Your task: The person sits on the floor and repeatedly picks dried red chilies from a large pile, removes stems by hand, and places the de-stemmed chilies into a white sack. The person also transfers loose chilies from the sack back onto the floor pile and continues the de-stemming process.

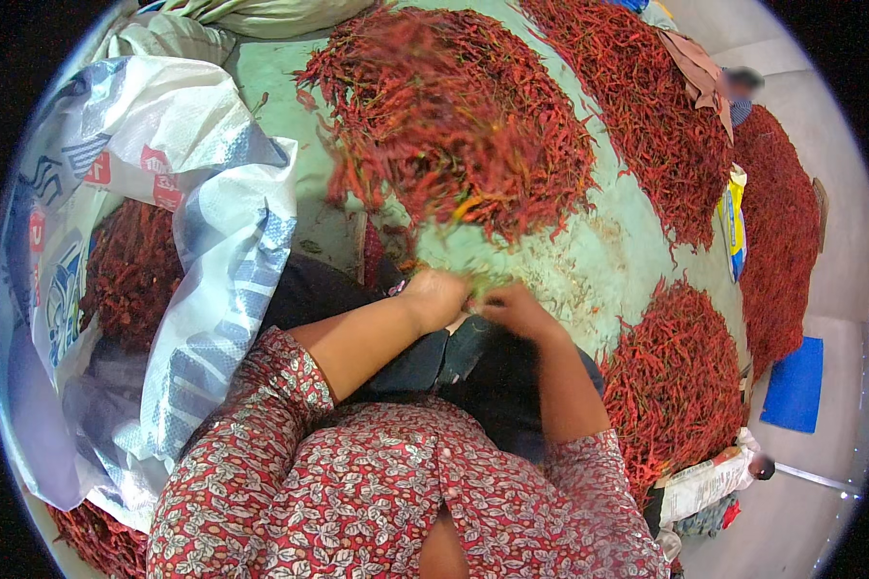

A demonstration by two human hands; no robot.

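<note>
Above my lap, my left hand [440, 298] is curled closed, with a blurred tuft of pale green chili stems [489, 279] at its fingertips. My right hand [513, 310] is close beside it, fingers bent towards the same tuft. Motion blur hides whether the right fingers pinch anything. Just beyond both hands spreads a large heap of red chili peppers [463, 116], partly blurred, some with green stems. To my left stands a white and blue woven plastic sack [235, 239], its mouth open. Inside it lie darker red chilies [134, 268].
Bits of stem litter the pale green floor [572, 268]. More chili heaps lie to the right [673, 376] and far right [778, 239]. People [742, 83] are near the heaps. Stuffed sacks [166, 40] stand at the back left. A yellow and white packet [735, 217] and a blue mat [793, 383] are at right.
</note>
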